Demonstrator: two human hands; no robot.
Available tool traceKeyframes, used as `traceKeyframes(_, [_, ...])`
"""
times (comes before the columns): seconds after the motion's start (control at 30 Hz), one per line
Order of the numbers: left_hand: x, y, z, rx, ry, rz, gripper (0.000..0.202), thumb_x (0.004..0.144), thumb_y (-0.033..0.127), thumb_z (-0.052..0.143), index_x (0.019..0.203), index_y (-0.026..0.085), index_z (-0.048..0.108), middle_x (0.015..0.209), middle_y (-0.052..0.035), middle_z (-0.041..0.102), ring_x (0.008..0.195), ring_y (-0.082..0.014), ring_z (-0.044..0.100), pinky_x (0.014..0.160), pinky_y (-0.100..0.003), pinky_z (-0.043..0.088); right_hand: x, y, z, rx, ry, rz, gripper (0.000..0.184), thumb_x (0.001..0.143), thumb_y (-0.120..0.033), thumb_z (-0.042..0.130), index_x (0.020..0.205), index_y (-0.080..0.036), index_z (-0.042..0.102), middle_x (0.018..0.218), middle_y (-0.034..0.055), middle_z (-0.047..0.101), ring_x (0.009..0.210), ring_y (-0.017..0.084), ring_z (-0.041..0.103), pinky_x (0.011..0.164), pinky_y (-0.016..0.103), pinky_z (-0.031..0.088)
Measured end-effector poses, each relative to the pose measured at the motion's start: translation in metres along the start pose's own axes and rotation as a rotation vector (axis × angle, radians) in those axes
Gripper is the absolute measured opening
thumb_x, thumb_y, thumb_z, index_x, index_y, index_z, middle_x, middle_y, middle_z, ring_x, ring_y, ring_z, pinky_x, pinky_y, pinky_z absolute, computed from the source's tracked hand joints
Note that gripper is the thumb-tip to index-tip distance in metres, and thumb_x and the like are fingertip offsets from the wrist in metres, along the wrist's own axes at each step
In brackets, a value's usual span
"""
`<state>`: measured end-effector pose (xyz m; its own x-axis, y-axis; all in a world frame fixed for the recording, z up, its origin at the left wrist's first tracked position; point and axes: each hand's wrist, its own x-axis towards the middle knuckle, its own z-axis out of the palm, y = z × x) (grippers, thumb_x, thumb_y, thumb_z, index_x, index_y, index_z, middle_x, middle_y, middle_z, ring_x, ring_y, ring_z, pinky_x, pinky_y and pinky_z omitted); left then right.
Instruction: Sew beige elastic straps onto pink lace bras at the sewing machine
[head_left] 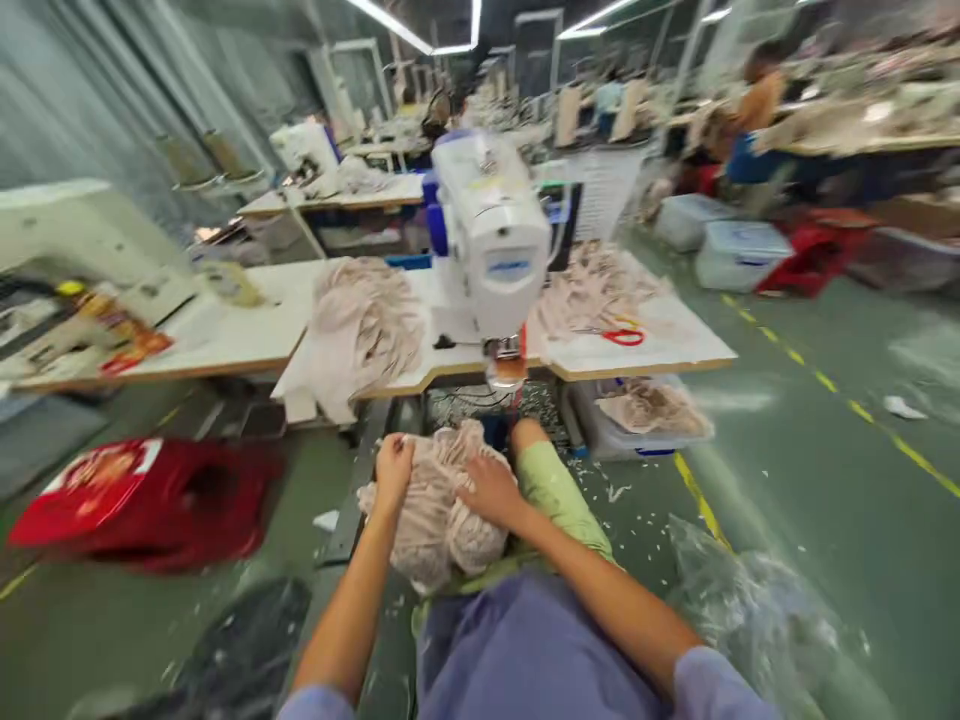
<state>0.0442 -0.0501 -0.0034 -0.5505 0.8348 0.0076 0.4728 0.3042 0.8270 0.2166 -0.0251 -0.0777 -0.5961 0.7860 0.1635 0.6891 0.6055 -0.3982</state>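
Note:
A bundle of beige gathered fabric (426, 515) lies across my lap. At its left edge, my left hand (394, 468) is closed with the cloth pinched in its fingers. Lying on the right part of the bundle is my right hand (491, 490), its fingers spread over the folds. Beyond my knees stands a white sewing machine (495, 235) with a blue handwheel. A heap of beige fabric pieces (367, 325) hangs over the table edge left of the machine. More pieces (592, 285) are piled on the right, beside red-handled scissors (624, 337).
A clear plastic bin (652, 415) with fabric stands under the table's right side. To my left is a red plastic stool (172, 500). Clear plastic sheeting (765, 620) lies on the green floor at right. A person (756, 95) sits farther back on the right.

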Motion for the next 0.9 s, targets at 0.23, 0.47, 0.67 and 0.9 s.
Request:
traceKeyframes(0.23, [0.040, -0.024, 0.029, -0.228, 0.215, 0.008, 0.020, 0.095, 0.033, 0.063, 0.096, 0.014, 0.063, 0.087, -0.0017, 0.064, 0.076, -0.0151, 0.062, 0.073, -0.033, 0.055, -0.012, 0.024, -0.006, 0.031, -0.045, -0.034, 0.029, 0.093, -0.034, 0.061, 0.115, -0.014, 0.066, 0.106, 0.0141, 0.066, 0.104, 0.028, 0.059, 0.093, 0.041, 0.048])
traceKeyframes(0.47, [0.062, -0.026, -0.015, -0.262, 0.454, 0.107, 0.020, 0.097, 0.035, 0.055, 0.101, 0.015, 0.059, 0.092, -0.0032, 0.061, 0.081, -0.0174, 0.059, 0.077, -0.035, 0.050, -0.024, 0.002, 0.011, 0.102, -0.031, -0.078, 0.027, 0.094, -0.038, 0.057, 0.109, -0.017, 0.066, 0.102, 0.0131, 0.066, 0.101, 0.028, 0.059, 0.091, 0.039, 0.047])
traceKeyframes(0.67, [0.047, 0.005, -0.038, -0.093, 0.169, 0.237, 0.009, 0.085, 0.025, 0.063, 0.092, 0.020, 0.064, 0.085, -0.0012, 0.064, 0.082, -0.0194, 0.059, 0.077, -0.030, 0.049, -0.023, -0.019, 0.014, 0.211, -0.076, -0.156, 0.032, 0.090, -0.035, 0.062, 0.111, -0.013, 0.065, 0.111, 0.0152, 0.066, 0.106, 0.028, 0.059, 0.094, 0.039, 0.047])
traceKeyframes(0.9, [0.026, 0.006, -0.008, 0.165, -0.213, 0.206, 0.022, 0.091, 0.030, 0.059, 0.109, 0.019, 0.064, 0.098, -0.0037, 0.068, 0.086, -0.0185, 0.063, 0.082, -0.029, 0.051, 0.030, -0.064, 0.011, 0.234, -0.293, -0.373, 0.043, 0.087, -0.046, 0.065, 0.121, -0.020, 0.065, 0.130, 0.0125, 0.063, 0.129, 0.030, 0.049, 0.109, 0.042, 0.036])
